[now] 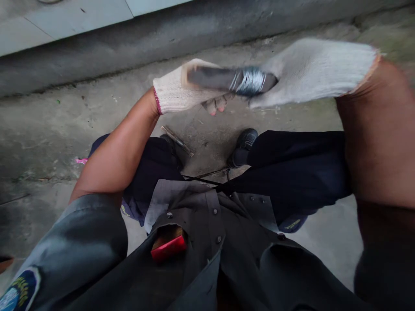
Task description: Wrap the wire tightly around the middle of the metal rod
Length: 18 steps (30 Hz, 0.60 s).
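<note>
My left hand [177, 88], in a white knitted glove, is closed around a dark, flat bar [212, 78] held level in front of me. Shiny silver wire [251, 80] is wound in many turns around the bar near its right end. Bare fingertips of the left hand show below the bar. My right hand [296, 71], also gloved, meets the bar's right end, its thumb side above and its lower fingers beneath. Motion blurs this hand, and its inner fingers are partly hidden. A wooden stick [177, 140] lies on the ground beside my left shoe.
Concrete ground [42, 129] surrounds my feet. A low grey ledge [139, 45] runs along the far side, with pale tiles [74, 17] above it. My right shoe [248, 139] stands below the hands. A small red box [169, 248] sticks out of my shirt pocket.
</note>
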Each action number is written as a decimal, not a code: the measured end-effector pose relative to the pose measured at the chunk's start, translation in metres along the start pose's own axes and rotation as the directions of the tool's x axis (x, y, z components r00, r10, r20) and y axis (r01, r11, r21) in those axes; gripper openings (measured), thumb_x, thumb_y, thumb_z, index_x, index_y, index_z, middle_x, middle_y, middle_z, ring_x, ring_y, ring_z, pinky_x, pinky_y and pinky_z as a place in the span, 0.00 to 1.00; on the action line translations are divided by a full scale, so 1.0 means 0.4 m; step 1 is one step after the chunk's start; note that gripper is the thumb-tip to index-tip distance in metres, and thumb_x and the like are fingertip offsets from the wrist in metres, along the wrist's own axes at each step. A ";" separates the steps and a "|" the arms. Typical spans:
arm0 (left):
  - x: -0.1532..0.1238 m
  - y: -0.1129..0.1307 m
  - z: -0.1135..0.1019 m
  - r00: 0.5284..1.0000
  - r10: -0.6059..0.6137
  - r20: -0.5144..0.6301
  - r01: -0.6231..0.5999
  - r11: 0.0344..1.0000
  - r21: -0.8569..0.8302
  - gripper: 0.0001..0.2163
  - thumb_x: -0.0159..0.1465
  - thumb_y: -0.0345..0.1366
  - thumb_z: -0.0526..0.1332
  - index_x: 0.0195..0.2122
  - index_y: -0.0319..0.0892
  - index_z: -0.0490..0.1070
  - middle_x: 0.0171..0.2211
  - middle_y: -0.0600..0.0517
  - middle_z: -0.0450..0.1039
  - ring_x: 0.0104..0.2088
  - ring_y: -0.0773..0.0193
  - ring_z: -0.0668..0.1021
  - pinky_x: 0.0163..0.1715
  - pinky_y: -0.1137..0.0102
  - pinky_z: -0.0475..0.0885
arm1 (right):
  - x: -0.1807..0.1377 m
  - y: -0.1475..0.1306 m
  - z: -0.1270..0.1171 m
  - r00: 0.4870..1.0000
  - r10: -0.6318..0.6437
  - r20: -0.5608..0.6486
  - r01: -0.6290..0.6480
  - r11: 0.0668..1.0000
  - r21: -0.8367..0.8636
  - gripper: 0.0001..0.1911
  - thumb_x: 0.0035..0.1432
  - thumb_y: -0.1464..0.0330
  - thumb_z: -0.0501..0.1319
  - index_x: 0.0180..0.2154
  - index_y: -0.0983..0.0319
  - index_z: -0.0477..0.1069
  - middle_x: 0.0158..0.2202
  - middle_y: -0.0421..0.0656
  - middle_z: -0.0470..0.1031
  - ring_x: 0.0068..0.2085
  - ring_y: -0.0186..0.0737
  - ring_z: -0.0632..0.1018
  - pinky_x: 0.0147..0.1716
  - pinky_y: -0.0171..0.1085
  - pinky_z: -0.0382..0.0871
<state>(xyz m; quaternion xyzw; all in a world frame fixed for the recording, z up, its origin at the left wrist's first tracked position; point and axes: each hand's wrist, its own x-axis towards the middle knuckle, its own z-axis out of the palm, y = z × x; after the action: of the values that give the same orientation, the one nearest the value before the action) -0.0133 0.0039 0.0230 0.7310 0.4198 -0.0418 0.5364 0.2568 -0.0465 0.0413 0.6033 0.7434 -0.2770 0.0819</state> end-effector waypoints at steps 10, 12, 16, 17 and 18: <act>0.035 -0.002 0.072 0.986 0.164 -0.002 -0.164 0.986 0.015 0.16 0.78 0.49 0.59 0.48 0.44 0.82 0.43 0.46 0.86 0.36 0.60 0.83 0.42 0.60 0.77 | 0.050 -0.042 -0.006 0.841 0.277 -0.465 -0.390 0.906 -0.167 0.25 0.71 0.64 0.57 0.56 0.76 0.81 0.50 0.73 0.82 0.56 0.77 0.84 0.50 0.57 0.74; 0.035 0.004 0.076 0.993 0.120 0.017 -0.120 0.991 0.063 0.18 0.78 0.50 0.58 0.49 0.45 0.83 0.42 0.46 0.86 0.35 0.58 0.83 0.42 0.59 0.77 | 0.071 -0.036 0.010 0.855 0.341 -0.390 -0.462 0.843 -0.274 0.23 0.69 0.68 0.60 0.58 0.75 0.80 0.51 0.74 0.81 0.60 0.81 0.82 0.51 0.61 0.73; 0.036 0.021 0.061 0.998 0.040 -0.057 -0.022 0.960 0.281 0.20 0.76 0.47 0.55 0.50 0.42 0.85 0.39 0.47 0.85 0.45 0.52 0.84 0.48 0.61 0.73 | 0.084 -0.049 0.045 0.919 0.363 -0.154 -0.391 0.786 -0.478 0.18 0.66 0.76 0.59 0.52 0.72 0.82 0.47 0.68 0.82 0.58 0.73 0.84 0.52 0.61 0.74; 0.036 0.023 0.053 0.997 0.048 -0.068 -0.022 0.937 0.348 0.20 0.75 0.45 0.55 0.47 0.41 0.86 0.38 0.47 0.84 0.48 0.50 0.84 0.50 0.62 0.72 | 0.080 -0.055 0.050 0.933 0.349 -0.090 -0.345 0.793 -0.503 0.18 0.66 0.76 0.58 0.52 0.73 0.82 0.47 0.68 0.82 0.57 0.72 0.84 0.51 0.61 0.75; 0.034 0.023 0.044 0.995 0.073 -0.066 -0.039 0.911 0.411 0.20 0.74 0.44 0.55 0.44 0.39 0.86 0.37 0.46 0.83 0.50 0.50 0.83 0.52 0.62 0.71 | 0.074 -0.061 0.052 0.942 0.333 -0.031 -0.301 0.803 -0.515 0.18 0.67 0.75 0.58 0.52 0.74 0.82 0.46 0.68 0.82 0.56 0.71 0.85 0.51 0.60 0.75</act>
<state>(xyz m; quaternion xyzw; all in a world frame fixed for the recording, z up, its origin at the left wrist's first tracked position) 0.0084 -0.0033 0.0154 0.8399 0.4017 -0.0840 0.3552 0.2217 -0.0349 0.0180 0.6666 0.6757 -0.0697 0.3070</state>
